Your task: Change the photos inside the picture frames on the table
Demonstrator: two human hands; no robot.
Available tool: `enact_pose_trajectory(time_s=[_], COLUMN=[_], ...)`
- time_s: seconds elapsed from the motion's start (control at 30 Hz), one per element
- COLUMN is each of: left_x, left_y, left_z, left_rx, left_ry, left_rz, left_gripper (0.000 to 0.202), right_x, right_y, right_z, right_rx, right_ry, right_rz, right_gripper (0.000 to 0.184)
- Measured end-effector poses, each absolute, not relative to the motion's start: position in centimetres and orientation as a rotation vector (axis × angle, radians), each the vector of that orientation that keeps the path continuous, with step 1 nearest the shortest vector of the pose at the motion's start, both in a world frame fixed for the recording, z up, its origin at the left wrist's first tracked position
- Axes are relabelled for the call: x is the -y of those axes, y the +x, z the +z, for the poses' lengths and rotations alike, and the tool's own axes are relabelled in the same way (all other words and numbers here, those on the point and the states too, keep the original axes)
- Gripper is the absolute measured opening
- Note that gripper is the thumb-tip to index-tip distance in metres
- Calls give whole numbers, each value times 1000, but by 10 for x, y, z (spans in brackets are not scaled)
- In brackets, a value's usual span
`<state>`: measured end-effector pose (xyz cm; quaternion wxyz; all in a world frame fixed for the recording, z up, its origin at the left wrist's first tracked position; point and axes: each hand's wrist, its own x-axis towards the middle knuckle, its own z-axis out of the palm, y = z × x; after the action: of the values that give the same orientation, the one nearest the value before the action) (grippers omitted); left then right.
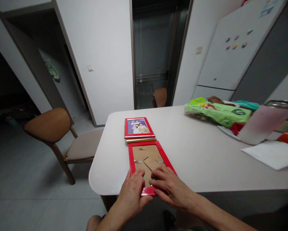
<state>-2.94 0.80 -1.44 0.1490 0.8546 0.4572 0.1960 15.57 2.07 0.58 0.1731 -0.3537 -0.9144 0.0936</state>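
A red picture frame [147,157] lies face down near the table's front edge, its brown backing board and small metal clips showing. My left hand [131,189] rests on its near left corner with fingers curled over the backing and thumb at the frame's edge. My right hand [169,186] presses on the near right part of the backing, fingers bent close together. Just beyond it sits a stack of frames [139,128], the top one red and face up with a photo of people.
The white table [196,150] carries a green snack bag [217,112], a pink tumbler [264,123] and a white paper [273,154] at the right. A wooden chair [59,134] stands at the left. A fridge [235,48] stands behind.
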Motion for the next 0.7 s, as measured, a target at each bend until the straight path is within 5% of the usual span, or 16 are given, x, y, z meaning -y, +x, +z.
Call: enact_pose_trajectory(time_s=[0.7], left_x=[-7], left_y=[-35], left_z=[-16], left_rx=[-1244], left_ry=[2311], left_rz=[755], left_gripper=[32], right_x=[-60], right_y=[119], right_z=[0], right_rx=[2402], right_ry=[-1165], right_rz=[299], right_gripper=[27])
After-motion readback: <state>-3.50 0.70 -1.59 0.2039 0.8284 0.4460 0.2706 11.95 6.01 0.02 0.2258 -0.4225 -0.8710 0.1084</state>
